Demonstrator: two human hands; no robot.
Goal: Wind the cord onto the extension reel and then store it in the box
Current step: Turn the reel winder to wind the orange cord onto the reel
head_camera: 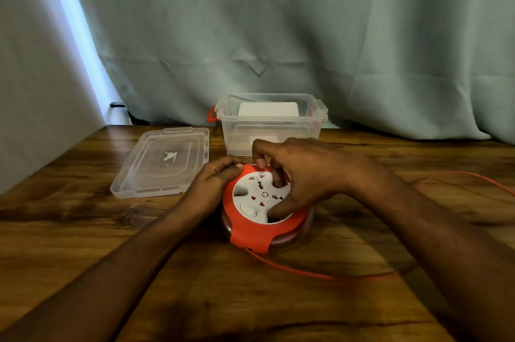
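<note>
The clear lid (160, 163) lies flat on the wooden counter (83, 230), left of centre; the left hand (216, 177) rests curled against the upper-left rim of the extension reel (263, 210), fingertips on the orange housing; the reel lies flat, socket face up, just in front of the open clear box (271, 122); the right hand (301, 174) is arched over the white socket face, fingers bent down into its recesses, covering the right half of the face; the orange cord (320, 274) leaves the reel's near edge, passes under the right forearm, and reappears at far right, its end cut off by the frame; a white object inside the box is unidentifiable.
</note>
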